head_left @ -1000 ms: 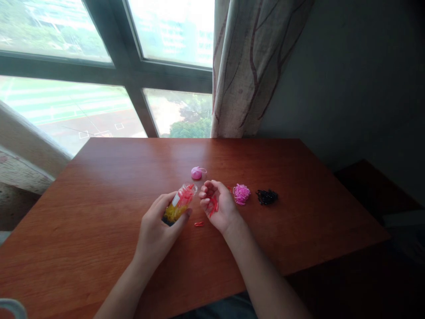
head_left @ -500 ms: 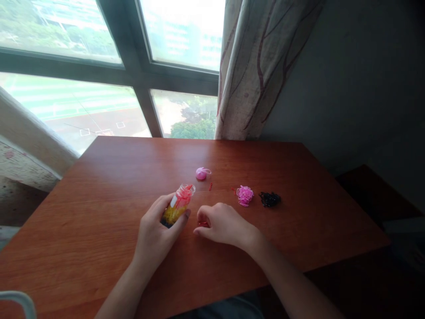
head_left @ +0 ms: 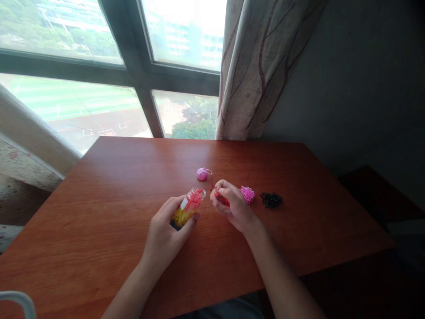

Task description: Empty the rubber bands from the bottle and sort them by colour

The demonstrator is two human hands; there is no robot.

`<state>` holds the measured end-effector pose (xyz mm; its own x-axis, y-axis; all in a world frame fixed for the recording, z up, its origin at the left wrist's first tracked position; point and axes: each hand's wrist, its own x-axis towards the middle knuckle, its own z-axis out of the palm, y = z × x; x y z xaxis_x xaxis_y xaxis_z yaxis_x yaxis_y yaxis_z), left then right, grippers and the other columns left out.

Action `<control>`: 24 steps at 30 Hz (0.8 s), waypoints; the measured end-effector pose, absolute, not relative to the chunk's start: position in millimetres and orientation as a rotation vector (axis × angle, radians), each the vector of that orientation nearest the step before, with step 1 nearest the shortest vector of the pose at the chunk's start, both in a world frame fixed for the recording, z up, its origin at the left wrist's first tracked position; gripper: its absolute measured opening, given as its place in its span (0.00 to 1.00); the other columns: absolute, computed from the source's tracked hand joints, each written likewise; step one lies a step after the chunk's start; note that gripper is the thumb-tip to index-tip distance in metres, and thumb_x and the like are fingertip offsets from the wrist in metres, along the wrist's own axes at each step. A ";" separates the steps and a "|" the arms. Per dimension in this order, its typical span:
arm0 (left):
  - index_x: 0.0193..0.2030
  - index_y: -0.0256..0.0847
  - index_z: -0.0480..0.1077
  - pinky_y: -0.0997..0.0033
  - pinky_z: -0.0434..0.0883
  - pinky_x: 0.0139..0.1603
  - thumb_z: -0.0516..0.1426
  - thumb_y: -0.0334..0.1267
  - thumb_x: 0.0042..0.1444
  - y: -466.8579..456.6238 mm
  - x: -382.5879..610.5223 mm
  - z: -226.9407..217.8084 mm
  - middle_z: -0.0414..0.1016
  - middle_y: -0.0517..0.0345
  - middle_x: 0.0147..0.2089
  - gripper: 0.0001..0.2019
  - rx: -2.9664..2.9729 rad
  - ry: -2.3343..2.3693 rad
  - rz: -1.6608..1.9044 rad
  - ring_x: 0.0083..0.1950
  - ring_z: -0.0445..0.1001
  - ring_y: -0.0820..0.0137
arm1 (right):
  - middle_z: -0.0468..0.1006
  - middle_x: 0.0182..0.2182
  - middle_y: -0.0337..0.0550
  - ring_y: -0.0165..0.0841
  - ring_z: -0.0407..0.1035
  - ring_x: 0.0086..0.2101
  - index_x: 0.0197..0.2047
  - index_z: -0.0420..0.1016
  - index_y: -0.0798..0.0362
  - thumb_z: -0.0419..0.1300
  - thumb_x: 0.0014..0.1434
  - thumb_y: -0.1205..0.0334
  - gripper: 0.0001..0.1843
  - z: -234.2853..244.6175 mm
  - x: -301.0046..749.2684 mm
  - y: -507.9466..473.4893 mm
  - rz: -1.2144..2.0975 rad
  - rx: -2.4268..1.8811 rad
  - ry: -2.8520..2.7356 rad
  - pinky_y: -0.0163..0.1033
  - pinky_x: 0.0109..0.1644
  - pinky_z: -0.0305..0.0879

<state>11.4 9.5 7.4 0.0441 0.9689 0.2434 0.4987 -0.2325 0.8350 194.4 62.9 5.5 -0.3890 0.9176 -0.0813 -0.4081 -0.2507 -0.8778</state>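
Note:
My left hand (head_left: pixel 166 230) is wrapped round a small clear jar (head_left: pixel 190 206), tilted with its open mouth up and to the right. Dark, yellow and red layers of small bands show inside it. To the right of the jar's mouth, the curled fingers of my right hand (head_left: pixel 232 206) hold a bunch of small red bands (head_left: pixel 222 199). A single red band (head_left: pixel 211 187) lies on the table just beyond those fingers. The pink lid (head_left: pixel 202 173) with a loop rests behind the jar.
A pile of pink bands (head_left: pixel 247 194) sits partly behind my right hand, with a pile of black bands (head_left: pixel 271 200) further right. Everything stands on a brown wooden table (head_left: pixel 99 212) against a window. A patterned curtain (head_left: pixel 255 66) hangs at the back. A white curved bar (head_left: pixel 20 299) shows at lower left.
My right hand has lifted off the table and moved right and away from me with the red bands. My left hand has brought the jar slightly right, tilting it more.

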 end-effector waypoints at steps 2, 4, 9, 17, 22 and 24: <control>0.49 0.43 0.71 0.72 0.68 0.44 0.60 0.37 0.57 9.3 15.2 6.7 0.75 0.58 0.44 0.13 1.818 1.433 1.096 0.42 0.73 0.68 | 0.73 0.25 0.32 0.19 0.40 0.14 0.33 0.60 0.51 0.53 0.56 0.63 0.04 8.7 194.1 68.1 1.808 -0.655 -0.792 0.27 0.16 0.37; 0.50 0.43 0.70 0.72 0.68 0.44 0.59 0.35 0.57 8.6 18.3 5.8 0.74 0.57 0.44 0.13 1.852 1.396 1.069 0.43 0.73 0.68 | 0.72 0.26 0.32 0.18 0.39 0.14 0.32 0.61 0.52 0.56 0.55 0.64 0.05 9.6 193.0 72.8 1.816 -0.585 -0.595 0.27 0.15 0.36; 0.51 0.42 0.70 0.71 0.68 0.45 0.58 0.34 0.57 5.9 21.4 5.6 0.74 0.55 0.45 0.14 1.890 1.353 1.002 0.45 0.73 0.66 | 0.63 0.21 0.27 0.19 0.38 0.14 0.32 0.66 0.52 0.58 0.55 0.67 0.02 6.9 189.9 78.8 1.777 -0.484 -0.341 0.25 0.13 0.38; 0.50 0.43 0.70 0.69 0.69 0.43 0.56 0.34 0.56 5.4 23.9 5.5 0.74 0.54 0.44 0.14 1.962 1.371 0.867 0.42 0.74 0.65 | 0.56 0.23 0.30 0.23 0.45 0.18 0.31 0.67 0.51 0.56 0.54 0.65 0.01 9.1 190.4 79.2 1.710 -0.451 -0.376 0.25 0.15 0.46; 0.51 0.42 0.70 0.69 0.69 0.44 0.56 0.35 0.57 5.6 22.9 4.6 0.74 0.54 0.44 0.14 1.977 1.392 0.837 0.43 0.74 0.65 | 0.55 0.24 0.32 0.25 0.48 0.20 0.26 0.57 0.50 0.57 0.60 0.59 0.14 12.5 189.3 78.8 1.693 -0.446 -0.388 0.25 0.18 0.51; 0.51 0.42 0.69 0.69 0.69 0.44 0.56 0.35 0.57 5.6 22.0 3.9 0.74 0.54 0.45 0.14 1.979 1.393 0.829 0.44 0.74 0.65 | 0.53 0.23 0.31 0.24 0.48 0.20 0.25 0.56 0.50 0.57 0.61 0.58 0.16 14.2 189.8 78.7 1.696 -0.399 -0.373 0.24 0.18 0.50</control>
